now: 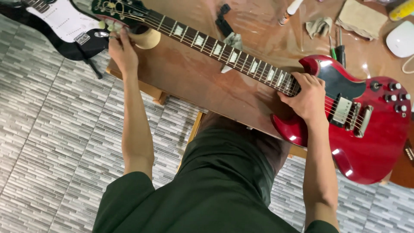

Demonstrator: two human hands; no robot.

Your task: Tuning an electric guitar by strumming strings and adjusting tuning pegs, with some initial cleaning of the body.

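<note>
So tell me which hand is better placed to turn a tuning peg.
Left. The left hand is already at the red guitar's headstock by the pegs; the right hand rests on the strings near the body.

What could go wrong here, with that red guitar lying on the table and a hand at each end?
The red guitar has its lower body past the table edge; a nudge from the right hand might tip it toward the tiled floor. The left hand works at the headstock close to the black-and-white guitar; the two could knock together. Small tools lie near the body and might scratch its finish.
</note>
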